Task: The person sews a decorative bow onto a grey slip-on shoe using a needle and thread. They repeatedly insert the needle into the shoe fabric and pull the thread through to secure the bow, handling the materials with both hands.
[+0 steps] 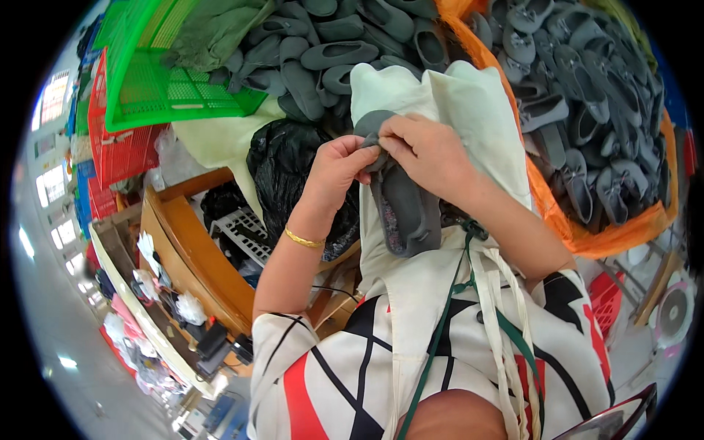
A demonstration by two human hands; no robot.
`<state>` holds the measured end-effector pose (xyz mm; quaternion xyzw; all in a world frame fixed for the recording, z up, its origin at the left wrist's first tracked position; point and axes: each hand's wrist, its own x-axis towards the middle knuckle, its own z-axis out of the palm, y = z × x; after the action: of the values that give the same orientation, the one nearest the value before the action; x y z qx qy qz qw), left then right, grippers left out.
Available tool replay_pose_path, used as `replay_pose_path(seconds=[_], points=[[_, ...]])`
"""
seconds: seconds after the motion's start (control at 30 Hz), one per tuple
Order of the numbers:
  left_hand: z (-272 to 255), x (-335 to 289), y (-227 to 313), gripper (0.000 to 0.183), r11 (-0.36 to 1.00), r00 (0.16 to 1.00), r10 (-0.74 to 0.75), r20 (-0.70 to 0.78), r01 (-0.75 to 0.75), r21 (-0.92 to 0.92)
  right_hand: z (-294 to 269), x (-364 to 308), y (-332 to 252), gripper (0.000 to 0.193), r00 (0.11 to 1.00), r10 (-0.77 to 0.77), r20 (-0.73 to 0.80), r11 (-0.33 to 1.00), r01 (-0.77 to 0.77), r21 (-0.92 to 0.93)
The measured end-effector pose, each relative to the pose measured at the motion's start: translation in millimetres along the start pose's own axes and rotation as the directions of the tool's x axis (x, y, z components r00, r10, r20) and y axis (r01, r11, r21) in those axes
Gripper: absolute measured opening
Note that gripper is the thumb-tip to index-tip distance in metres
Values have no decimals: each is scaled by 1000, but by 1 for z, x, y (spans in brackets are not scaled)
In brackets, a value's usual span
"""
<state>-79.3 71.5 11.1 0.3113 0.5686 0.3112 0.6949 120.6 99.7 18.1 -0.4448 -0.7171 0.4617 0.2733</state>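
A grey slip-on shoe (408, 213) rests on the cream apron (469, 110) over my lap, its opening facing up and a patterned lining showing inside. At the shoe's far end my left hand (336, 167) pinches the grey material between thumb and fingers. My right hand (429, 150) is closed on the same spot from the other side, its fingertips almost meeting the left ones. The small part between the fingertips is mostly hidden by them. A gold bracelet (303, 238) circles my left wrist.
Grey shoes (330, 55) are heaped ahead beside a green plastic basket (183, 103). At the right, an orange sack (546, 202) holds many grey shoes with bows. A black plastic bag (282, 165) and a wooden drawer (198, 242) stand left; a fan (672, 312) is far right.
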Motion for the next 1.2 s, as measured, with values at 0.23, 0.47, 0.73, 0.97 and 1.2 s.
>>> replay_pose_path(seconds=[0.23,0.47,0.73,0.97,1.2], points=[[13,0,4,11,998,998,30,-48,-27,62,23,25,18,14,928,-158,-338,984,175,20],[13,-3,4,14,996,994,59,-92,-53,72,-14,25,11,23,898,342,276,592,-434,679],[13,0,-2,15,976,987,122,-108,-100,193,-67,-2,40,16,935,340,101,289,-206,935],[35,-14,-7,30,-222,478,805,352,-306,926,-51,-21,42,19,988,-57,-142,998,52,-41],[52,-29,-3,47,-249,650,699,300,-172,953,-46,-26,23,25,967,-256,14,899,243,-364]])
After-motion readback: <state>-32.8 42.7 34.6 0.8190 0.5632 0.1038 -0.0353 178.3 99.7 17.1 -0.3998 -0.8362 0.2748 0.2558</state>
